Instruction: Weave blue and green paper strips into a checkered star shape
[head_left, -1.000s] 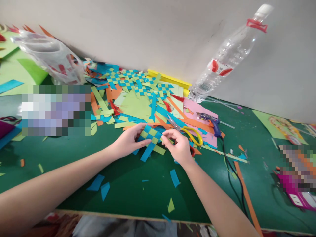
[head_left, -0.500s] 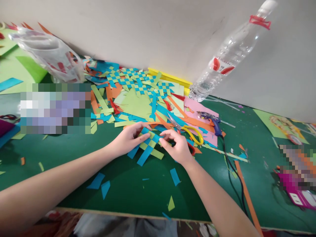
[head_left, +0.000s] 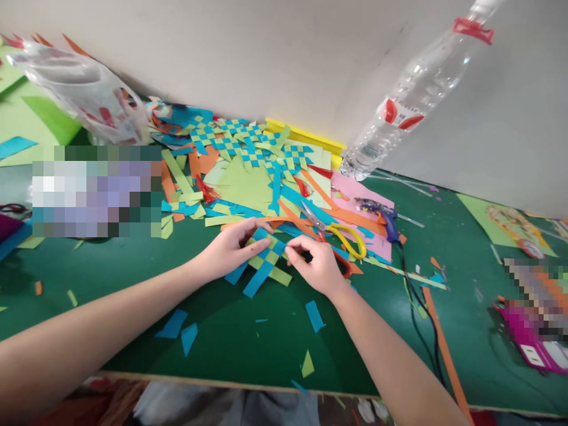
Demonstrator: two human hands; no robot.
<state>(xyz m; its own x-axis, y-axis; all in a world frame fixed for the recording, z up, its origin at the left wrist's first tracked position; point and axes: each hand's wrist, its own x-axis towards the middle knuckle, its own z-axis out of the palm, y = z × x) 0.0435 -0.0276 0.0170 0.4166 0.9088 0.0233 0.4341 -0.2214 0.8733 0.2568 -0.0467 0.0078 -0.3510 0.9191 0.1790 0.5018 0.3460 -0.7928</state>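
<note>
Between my hands is a woven paper piece (head_left: pixel 268 258) of blue and light green strips, with loose strip ends sticking out towards me. My left hand (head_left: pixel 235 248) grips its left side, thumb on top and fingers behind. At the right corner, my right hand (head_left: pixel 315 260) pinches the piece between thumb and forefinger. Just beyond my right hand lie yellow-handled scissors (head_left: pixel 344 235) with their blades apart. A red handle (head_left: pixel 344 265) shows partly from behind that hand. More woven blue and green pieces (head_left: pixel 231 139) are heaped farther back.
A blue glue gun (head_left: pixel 388 223) rests on pink paper (head_left: pixel 355 192), its black cord running to the front edge. A clear bottle (head_left: pixel 412 100) leans at the wall. A plastic bag (head_left: pixel 84 89) stands back left. Paper scraps (head_left: pixel 189 338) dot the green table (head_left: pixel 248 367).
My right fingers have closed more tightly on the woven piece's right corner. The whole view has shifted very slightly; the left hand keeps its hold.
</note>
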